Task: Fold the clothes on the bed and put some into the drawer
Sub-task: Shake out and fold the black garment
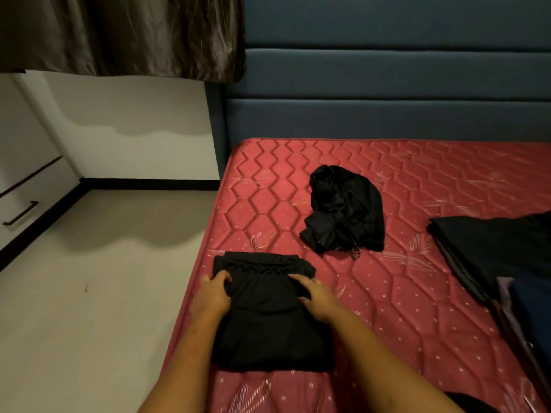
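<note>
Red quilted mattress, three lots of dark clothing lying on it.
On my feed: a folded black garment lies flat at the near left edge, its gathered band at the far end. A crumpled black garment sits mid-mattress, well apart from it. A folded dark pile lies at the right and runs out of frame. A navy piece overlaps the pile's near end.

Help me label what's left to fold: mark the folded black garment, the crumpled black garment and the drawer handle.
folded black garment point(268, 332): head view, middle of its top layer.
crumpled black garment point(348, 210): head view, centre of the heap.
drawer handle point(21, 214): head view, middle of the bar.
</note>
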A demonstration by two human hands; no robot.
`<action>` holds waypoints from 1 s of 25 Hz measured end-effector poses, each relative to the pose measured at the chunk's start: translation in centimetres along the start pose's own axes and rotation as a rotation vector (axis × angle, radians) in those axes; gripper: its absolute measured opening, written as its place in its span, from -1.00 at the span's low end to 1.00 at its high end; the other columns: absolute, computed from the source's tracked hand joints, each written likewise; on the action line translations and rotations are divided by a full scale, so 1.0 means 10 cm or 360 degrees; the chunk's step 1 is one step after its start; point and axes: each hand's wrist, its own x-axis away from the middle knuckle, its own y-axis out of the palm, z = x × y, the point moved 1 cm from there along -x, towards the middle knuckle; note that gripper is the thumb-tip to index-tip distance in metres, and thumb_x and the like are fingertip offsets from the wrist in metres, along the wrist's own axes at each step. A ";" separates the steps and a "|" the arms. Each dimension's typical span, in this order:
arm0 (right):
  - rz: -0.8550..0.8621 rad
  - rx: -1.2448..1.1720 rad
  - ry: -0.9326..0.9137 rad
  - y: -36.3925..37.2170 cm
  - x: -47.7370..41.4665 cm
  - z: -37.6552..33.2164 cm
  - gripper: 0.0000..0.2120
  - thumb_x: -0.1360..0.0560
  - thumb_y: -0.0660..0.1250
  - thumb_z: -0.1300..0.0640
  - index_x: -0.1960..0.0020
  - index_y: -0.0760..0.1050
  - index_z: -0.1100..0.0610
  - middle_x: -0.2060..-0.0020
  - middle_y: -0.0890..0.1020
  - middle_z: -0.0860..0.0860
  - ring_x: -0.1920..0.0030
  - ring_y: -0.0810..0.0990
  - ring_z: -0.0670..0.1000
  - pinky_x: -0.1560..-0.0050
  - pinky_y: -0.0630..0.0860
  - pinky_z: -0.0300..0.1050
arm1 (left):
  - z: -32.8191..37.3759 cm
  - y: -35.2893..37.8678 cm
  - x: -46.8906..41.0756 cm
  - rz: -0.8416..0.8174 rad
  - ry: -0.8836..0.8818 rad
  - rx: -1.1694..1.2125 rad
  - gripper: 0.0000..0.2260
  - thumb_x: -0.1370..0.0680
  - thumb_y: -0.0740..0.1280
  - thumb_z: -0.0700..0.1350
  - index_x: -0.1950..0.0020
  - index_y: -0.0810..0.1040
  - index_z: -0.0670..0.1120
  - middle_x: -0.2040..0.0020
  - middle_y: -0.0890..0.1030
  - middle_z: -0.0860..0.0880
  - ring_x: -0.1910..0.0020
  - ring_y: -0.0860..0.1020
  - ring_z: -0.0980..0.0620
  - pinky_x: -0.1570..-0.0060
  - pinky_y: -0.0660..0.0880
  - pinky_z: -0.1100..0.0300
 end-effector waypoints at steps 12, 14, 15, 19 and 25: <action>0.0487 0.0378 0.0514 -0.95 -0.44 0.21 -0.41 -0.54 0.21 0.22 -0.46 0.19 -0.23 -0.54 -0.02 0.10 -0.49 -0.01 0.29 -0.36 0.30 0.17 | 1.05 0.63 0.06 -0.0354 0.0494 -0.0381 -0.25 -0.53 0.24 0.26 -0.56 -0.14 0.19 -0.58 -0.19 0.00 -0.54 -0.26 -0.11 -0.39 -0.18 -0.34; 0.0388 0.0421 0.0575 -0.99 -0.61 0.37 -0.43 -0.56 0.21 0.19 -0.45 0.21 -0.26 -0.56 -0.12 0.08 -0.52 -0.14 0.28 -0.38 0.27 0.21 | 1.05 0.79 -0.05 -0.0432 0.0427 -0.0354 -0.20 -0.51 0.23 0.31 -0.55 -0.22 0.21 -0.57 -0.25 0.00 -0.52 -0.34 -0.11 -0.35 -0.26 -0.38; 0.0345 0.0449 0.0601 -0.99 -0.70 0.44 -0.47 -0.57 0.22 0.16 -0.44 0.24 -0.26 -0.56 -0.16 0.08 -0.52 -0.18 0.28 -0.38 0.26 0.22 | 1.04 0.83 -0.11 -0.0452 0.0404 -0.0352 -0.18 -0.50 0.23 0.33 -0.54 -0.24 0.21 -0.57 -0.28 0.00 -0.51 -0.37 -0.11 -0.33 -0.30 -0.38; 0.0466 0.0352 0.0616 -1.06 -0.94 0.60 -0.56 -0.55 0.27 0.13 -0.41 0.36 -0.05 -0.52 0.16 0.10 -0.47 0.09 0.26 -0.36 0.31 0.14 | 1.07 0.86 -0.25 -0.0534 0.0358 -0.0343 -0.14 -0.47 0.24 0.35 -0.53 -0.29 0.21 -0.55 -0.33 -0.01 -0.49 -0.42 -0.11 -0.30 -0.35 -0.38; 0.1309 -0.0713 0.0292 -1.32 -0.61 0.42 -0.65 -0.44 0.33 0.27 -0.22 0.57 0.13 -0.20 0.58 0.11 -0.27 0.49 0.13 -0.29 0.40 -0.04 | 1.38 0.59 -0.19 -0.0643 0.0253 -0.0392 -0.10 -0.48 0.38 0.19 -0.56 -0.21 0.15 -0.57 -0.28 -0.04 -0.53 -0.31 -0.12 -0.35 -0.23 -0.39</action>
